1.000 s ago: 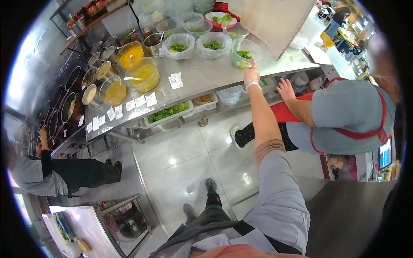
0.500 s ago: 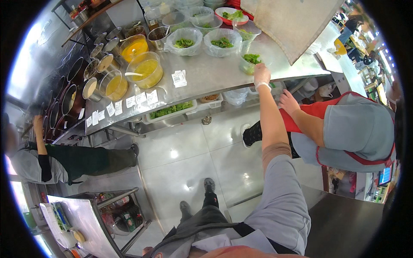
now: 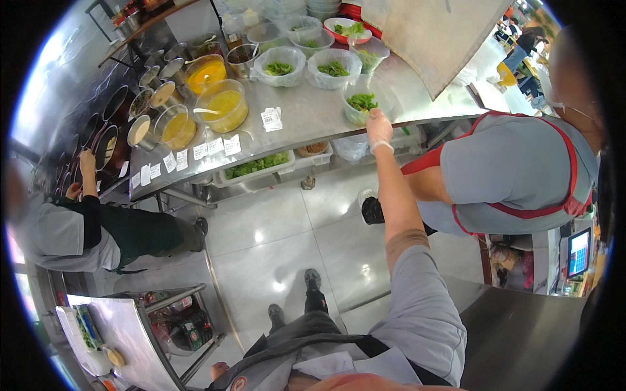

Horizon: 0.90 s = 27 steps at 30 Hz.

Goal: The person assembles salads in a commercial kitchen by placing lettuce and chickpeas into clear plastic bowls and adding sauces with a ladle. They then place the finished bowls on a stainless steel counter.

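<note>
My right hand (image 3: pixel 379 129), in a thin clear glove, is closed on the near rim of a clear plastic bowl (image 3: pixel 355 116). Leafy greens (image 3: pixel 362 102) lie in that bowl, which is near the front edge of the steel counter (image 3: pixel 293 124). Just beyond it are two bag-lined bowls, one on the left (image 3: pixel 277 73) and one nearer (image 3: pixel 332 77), each with greens inside. Only a small part of my left hand (image 3: pixel 220 370) shows low beside my apron; its fingers are hidden.
Tubs of yellow liquid (image 3: pixel 222 107) and paper slips (image 3: pixel 231 144) occupy the counter's left side. A hanging sheet (image 3: pixel 433 39) covers part of its right end. One co-worker (image 3: pixel 515 173) stands close on my right, another (image 3: pixel 117 228) at the pots. A cart (image 3: pixel 124 332) stands lower left.
My right hand and the clear bowl have shifted left, toward the lined bowls. The co-worker on the right has moved, and their hand is out of sight. More of my left hand shows.
</note>
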Each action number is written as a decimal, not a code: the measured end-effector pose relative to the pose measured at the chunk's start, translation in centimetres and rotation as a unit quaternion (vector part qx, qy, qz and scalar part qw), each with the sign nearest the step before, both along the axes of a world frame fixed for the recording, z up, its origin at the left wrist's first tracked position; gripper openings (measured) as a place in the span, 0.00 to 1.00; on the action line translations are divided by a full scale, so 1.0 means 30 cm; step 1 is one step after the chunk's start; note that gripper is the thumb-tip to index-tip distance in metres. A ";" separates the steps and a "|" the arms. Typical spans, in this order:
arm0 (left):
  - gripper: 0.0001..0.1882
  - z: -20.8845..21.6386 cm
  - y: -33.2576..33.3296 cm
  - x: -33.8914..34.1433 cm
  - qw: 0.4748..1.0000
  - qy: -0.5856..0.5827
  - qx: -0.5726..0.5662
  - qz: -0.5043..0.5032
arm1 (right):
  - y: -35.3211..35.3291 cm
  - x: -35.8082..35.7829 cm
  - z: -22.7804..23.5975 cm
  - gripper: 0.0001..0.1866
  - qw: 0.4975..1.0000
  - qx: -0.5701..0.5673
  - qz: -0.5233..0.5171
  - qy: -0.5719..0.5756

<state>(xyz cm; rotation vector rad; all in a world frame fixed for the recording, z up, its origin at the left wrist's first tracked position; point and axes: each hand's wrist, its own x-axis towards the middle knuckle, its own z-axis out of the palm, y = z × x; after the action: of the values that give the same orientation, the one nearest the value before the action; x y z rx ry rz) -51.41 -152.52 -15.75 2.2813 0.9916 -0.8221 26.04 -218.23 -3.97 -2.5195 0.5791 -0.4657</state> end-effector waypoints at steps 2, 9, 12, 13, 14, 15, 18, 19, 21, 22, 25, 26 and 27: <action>0.11 -0.013 -0.001 -0.002 1.000 -0.003 0.000 0.005 | 0.029 -0.019 0.079 0.23 0.999 -0.028 0.020 0.039; 0.09 -0.042 -0.060 -0.030 0.999 -0.012 -0.006 0.044 | 0.316 0.302 0.349 0.26 0.942 0.088 0.312 -0.081; 0.08 -0.029 -0.121 -0.086 0.997 -0.021 -0.007 0.080 | 0.348 0.531 0.328 0.21 0.924 -0.012 0.376 0.076; 0.07 -0.025 -0.145 -0.109 0.996 -0.024 -0.006 0.090 | 0.312 0.597 0.322 0.21 0.915 -0.098 0.359 0.155; 0.07 -0.018 -0.172 -0.136 0.995 -0.026 -0.006 0.092 | 0.260 0.646 0.313 0.22 0.900 -0.187 0.342 0.196; 0.07 -0.010 -0.201 -0.166 0.999 -0.030 0.002 0.034 | 0.215 0.703 0.317 0.22 0.912 -0.228 0.300 0.162; 0.06 0.040 -0.312 -0.278 0.977 0.052 0.065 -0.199 | 0.133 0.834 0.385 0.24 0.930 -0.195 0.267 0.161; 0.06 0.050 -0.355 -0.297 0.981 0.061 0.083 -0.162 | 0.162 0.860 0.380 0.25 0.943 -0.079 0.318 0.052; 0.11 0.099 -0.404 -0.333 0.987 0.037 0.023 0.152 | 0.253 0.888 0.342 0.29 0.902 -0.128 0.411 0.027; 0.13 0.111 -0.432 -0.328 0.967 0.030 0.006 0.253 | 0.301 0.904 0.322 0.32 0.892 -0.092 0.442 0.030; 0.15 0.150 -0.464 -0.304 0.937 0.042 -0.021 0.347 | 0.338 0.863 0.210 0.31 0.924 0.140 0.345 0.083; 0.14 0.163 -0.461 -0.296 0.938 0.037 -0.019 0.345 | 0.327 0.850 0.177 0.29 0.925 0.098 0.357 0.082; 0.13 0.173 -0.461 -0.292 0.939 0.039 -0.020 0.342 | 0.306 0.838 0.143 0.27 0.926 0.042 0.367 0.082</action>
<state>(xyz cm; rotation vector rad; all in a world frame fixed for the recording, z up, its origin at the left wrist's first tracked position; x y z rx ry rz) -60.18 -166.35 -10.54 1.6780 1.6455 -0.6121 51.18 -209.05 0.32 -2.4701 -0.3027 0.0511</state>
